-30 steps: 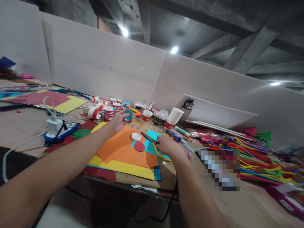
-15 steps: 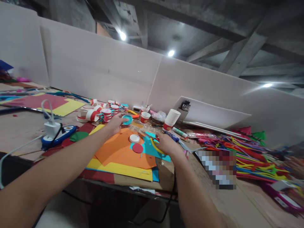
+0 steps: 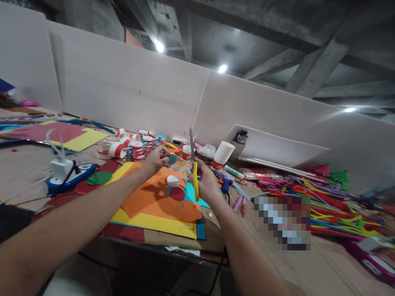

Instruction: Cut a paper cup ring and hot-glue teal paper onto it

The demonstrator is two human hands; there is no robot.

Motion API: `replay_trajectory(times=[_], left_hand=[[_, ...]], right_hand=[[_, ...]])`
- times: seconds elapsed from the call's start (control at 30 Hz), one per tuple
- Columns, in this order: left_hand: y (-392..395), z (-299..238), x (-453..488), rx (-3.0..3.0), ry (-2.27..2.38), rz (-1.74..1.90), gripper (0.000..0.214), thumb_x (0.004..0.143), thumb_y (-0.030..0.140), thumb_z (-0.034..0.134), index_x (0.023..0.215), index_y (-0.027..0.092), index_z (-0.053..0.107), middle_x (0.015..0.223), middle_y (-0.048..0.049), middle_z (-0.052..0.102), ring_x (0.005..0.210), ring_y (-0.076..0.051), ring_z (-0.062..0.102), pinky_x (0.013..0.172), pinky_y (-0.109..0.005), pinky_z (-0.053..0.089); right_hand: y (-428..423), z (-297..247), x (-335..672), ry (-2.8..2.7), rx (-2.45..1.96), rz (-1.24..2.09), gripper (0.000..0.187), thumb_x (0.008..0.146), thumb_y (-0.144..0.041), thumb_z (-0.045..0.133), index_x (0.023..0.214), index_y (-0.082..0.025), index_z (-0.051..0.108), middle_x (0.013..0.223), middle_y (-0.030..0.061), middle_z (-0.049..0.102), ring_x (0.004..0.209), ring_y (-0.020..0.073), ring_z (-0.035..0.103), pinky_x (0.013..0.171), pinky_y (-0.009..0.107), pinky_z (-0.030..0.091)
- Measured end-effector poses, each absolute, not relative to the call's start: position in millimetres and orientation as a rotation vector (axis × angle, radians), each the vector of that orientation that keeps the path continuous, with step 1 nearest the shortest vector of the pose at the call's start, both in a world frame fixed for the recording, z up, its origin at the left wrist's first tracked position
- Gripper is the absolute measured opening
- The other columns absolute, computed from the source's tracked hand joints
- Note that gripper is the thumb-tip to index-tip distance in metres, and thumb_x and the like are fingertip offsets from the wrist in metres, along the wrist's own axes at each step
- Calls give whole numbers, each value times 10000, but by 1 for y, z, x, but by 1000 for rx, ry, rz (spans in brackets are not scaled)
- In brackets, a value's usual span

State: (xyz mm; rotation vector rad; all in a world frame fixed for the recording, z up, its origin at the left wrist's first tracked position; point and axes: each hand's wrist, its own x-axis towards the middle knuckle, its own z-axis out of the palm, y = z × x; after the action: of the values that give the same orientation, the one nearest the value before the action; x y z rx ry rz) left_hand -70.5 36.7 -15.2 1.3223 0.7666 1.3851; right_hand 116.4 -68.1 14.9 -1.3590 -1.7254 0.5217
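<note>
My left hand [image 3: 155, 161] pinches a round teal piece [image 3: 170, 159] by its left edge above the orange paper [image 3: 148, 203]. A pair of yellow-handled scissors [image 3: 195, 177] is in my right hand [image 3: 207, 185], blades pointing up; whether the blades are parted I cannot tell. Between and below the hands lie a white round cup piece [image 3: 173, 181] and a red paper circle [image 3: 177, 193]. Teal paper [image 3: 202, 202] shows partly under my right hand, and yellow paper [image 3: 160, 226] sticks out beneath the orange.
Cut red-and-white cup pieces [image 3: 137, 150] crowd the back left. Stacked paper cups [image 3: 222, 154], a bottle [image 3: 240, 144] and a blue glue gun [image 3: 224, 181] are at right, before many pipe cleaners [image 3: 336, 209]. A power strip [image 3: 72, 179] with a charger lies left.
My right hand has lifted the scissors off the teal paper and turned the blades upward. My left hand has moved slightly right, and the round teal piece has tilted and looks darker.
</note>
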Motion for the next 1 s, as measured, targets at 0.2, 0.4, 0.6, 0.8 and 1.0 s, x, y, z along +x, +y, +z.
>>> replay_trajectory(times=[0.2,0.4,0.6,0.8,1.0], left_hand=[[26,-8,-70,1271,734,1436,341,635,5,659,915,186,586,791,-1,630,725,-162,613,610,-272,549],[27,-7,-69,1275,675,1453,269,657,73,664,912,152,693,999,-43,677,925,-201,634,723,-288,569],[25,-7,-66,1304,654,1498,273,718,134,654,981,168,719,1044,-60,697,999,-224,646,748,-295,574],[25,-9,-65,1360,658,1493,307,722,152,662,1021,173,731,1053,-58,704,982,-222,650,766,-301,579],[29,-14,-64,1454,668,1506,346,731,178,643,1065,158,729,1059,-71,707,974,-225,657,839,-354,574]], right_hand=[[-89,26,99,-1572,-1443,861,355,838,-372,526,1136,-201,617,499,-58,489,371,121,479,362,230,418],[-96,29,96,-1683,-1527,935,284,839,-371,538,1051,-208,633,453,-63,495,335,117,471,328,213,384],[-94,24,95,-1704,-1575,937,286,821,-420,586,999,-206,651,423,-62,473,345,121,484,322,206,395],[-93,21,94,-1692,-1594,960,269,838,-448,564,952,-213,624,437,-59,458,375,133,496,315,215,410],[-92,21,92,-1702,-1623,951,235,862,-428,543,935,-211,598,484,-66,466,367,110,508,321,184,401]])
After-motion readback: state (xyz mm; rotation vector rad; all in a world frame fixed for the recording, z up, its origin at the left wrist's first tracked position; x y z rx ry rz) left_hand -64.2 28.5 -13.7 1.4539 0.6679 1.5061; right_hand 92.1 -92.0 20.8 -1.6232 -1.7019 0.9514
